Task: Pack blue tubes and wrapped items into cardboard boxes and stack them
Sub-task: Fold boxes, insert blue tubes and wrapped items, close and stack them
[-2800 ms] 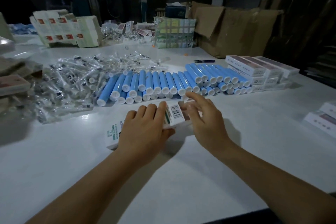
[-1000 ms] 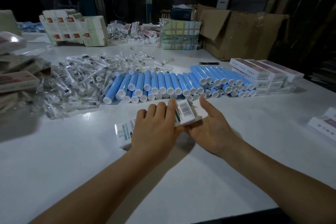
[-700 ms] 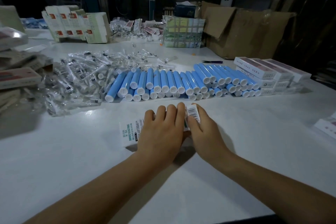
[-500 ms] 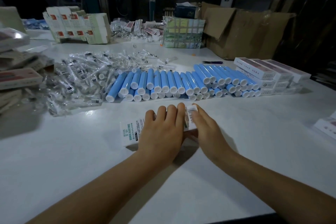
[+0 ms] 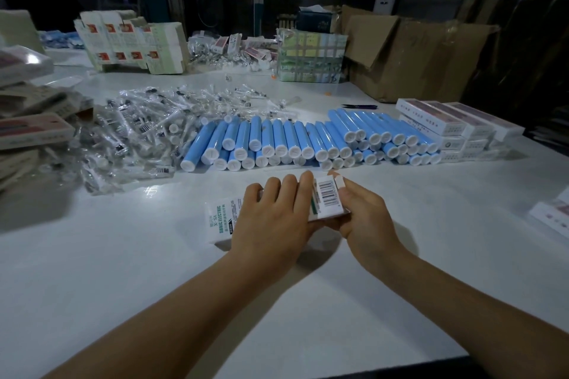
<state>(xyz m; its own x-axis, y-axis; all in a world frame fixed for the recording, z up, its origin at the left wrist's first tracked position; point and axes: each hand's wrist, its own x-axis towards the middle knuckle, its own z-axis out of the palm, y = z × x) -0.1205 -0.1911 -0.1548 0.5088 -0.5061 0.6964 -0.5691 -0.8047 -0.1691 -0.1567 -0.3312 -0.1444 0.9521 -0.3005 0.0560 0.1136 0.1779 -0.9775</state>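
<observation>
Head view of a packing table (image 5: 123, 271). The left hand (image 5: 271, 221) lies over the middle of a white carton (image 5: 223, 218) printed "SONIC ELECTRIC", fingers extended across its top and pressing it flat to the table; whether the thumb curls under the near edge is hidden. The right hand (image 5: 366, 218) holds the carton's right end, with the thumb against the near side by the barcode label (image 5: 328, 197) and the fingertips at the end flap (image 5: 337, 178), which stands slightly raised and not yet tucked.

Just beyond the carton, blue tubes (image 5: 308, 138) with white caps lie side by side in a two-layer row across the table's middle. To their left, touching the row's end, is a loose heap of clear-wrapped items (image 5: 132, 138).

Progress, as judged from the layout: finished white cartons (image 5: 455, 129) are already stacked at the right end of the tube row, and more boxes (image 5: 551, 215) sit at the right edge of the view. The carton in hand appears to be at the closing step; its contents cannot be seen. The many unpacked tubes and wrapped items suggest most of the work remains. Flat carton blanks (image 5: 129, 40) stand at the far side, beside a large brown cardboard box (image 5: 415, 52).
</observation>
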